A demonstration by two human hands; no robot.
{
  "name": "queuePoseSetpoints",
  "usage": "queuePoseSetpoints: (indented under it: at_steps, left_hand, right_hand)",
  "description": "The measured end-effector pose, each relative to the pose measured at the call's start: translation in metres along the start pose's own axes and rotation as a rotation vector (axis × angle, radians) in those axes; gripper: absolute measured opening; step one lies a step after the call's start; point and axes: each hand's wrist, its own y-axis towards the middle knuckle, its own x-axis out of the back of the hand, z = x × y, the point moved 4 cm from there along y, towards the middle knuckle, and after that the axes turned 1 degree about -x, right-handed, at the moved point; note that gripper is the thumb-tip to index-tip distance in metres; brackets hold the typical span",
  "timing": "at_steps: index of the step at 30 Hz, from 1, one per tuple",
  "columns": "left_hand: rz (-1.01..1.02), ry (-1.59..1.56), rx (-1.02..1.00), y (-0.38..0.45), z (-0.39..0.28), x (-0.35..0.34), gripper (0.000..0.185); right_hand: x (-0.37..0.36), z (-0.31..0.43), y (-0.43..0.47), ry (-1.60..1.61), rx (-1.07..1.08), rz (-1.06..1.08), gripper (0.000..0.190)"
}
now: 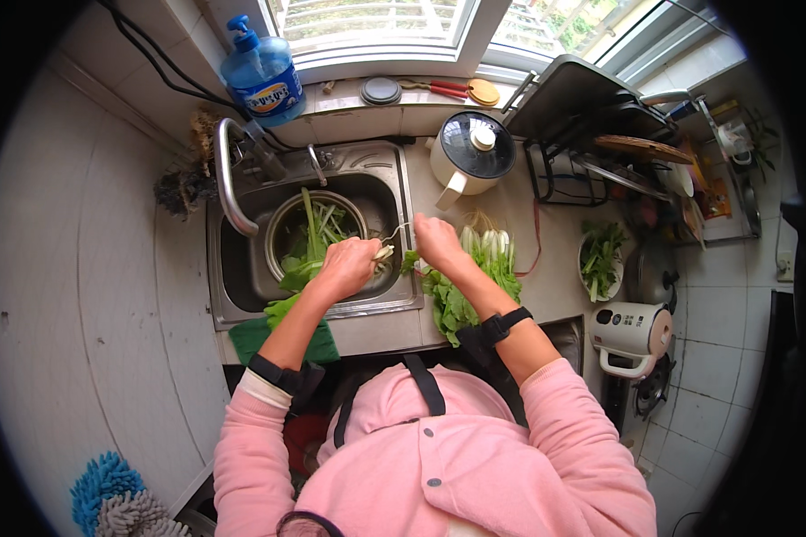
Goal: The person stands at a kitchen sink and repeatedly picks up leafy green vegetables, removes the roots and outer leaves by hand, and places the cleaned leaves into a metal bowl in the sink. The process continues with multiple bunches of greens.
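Note:
Over the sink's right edge, my left hand (350, 267) grips a leafy green vegetable (384, 252). Its pale stem end sticks out past my fingers, and green leaves hang below the wrist. My right hand (436, 241) is closed on one end of a thin pale strand (397, 231), perhaps a root, which stretches to that stem end. Beside my right forearm, a bunch of leafy greens (450, 302) lies on the counter, white stems and roots facing the window. Under my left hand, a metal pot (273, 258) with cut stems and leaves stands in the steel sink (413, 295).
A curved faucet (225, 181) arches over the sink's left side. Behind the counter stand a white electric pot (473, 151) and a blue pump bottle (262, 80). To the right are a dish rack (564, 191), a bowl of greens (601, 262) and a white appliance with a handle (628, 335).

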Motion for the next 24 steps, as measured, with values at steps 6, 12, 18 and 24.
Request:
queuePoseSetpoints:
  at_steps: [6, 12, 18, 24]
  left_hand:
    - [-0.178, -0.282, 0.137, 0.007, 0.005, 0.003, 0.029]
    - [-0.250, -0.316, 0.119, 0.014, -0.003, 0.003, 0.030]
    - [-0.172, -0.409, 0.088, 0.025, 0.003, 0.003, 0.024]
    - [-0.178, -0.324, -0.107, 0.029, -0.005, 0.004, 0.019]
  right_hand:
    - [0.003, 0.001, 0.019, 0.781, -0.294, 0.231, 0.019]
    - [0.012, 0.005, 0.014, 1.113, -0.402, 0.360, 0.023]
    - [0.023, -0.007, 0.009, 1.200, -0.320, 0.482, 0.028]
    - [0.024, -0.013, 0.009, 0.962, -0.284, 0.415, 0.031]
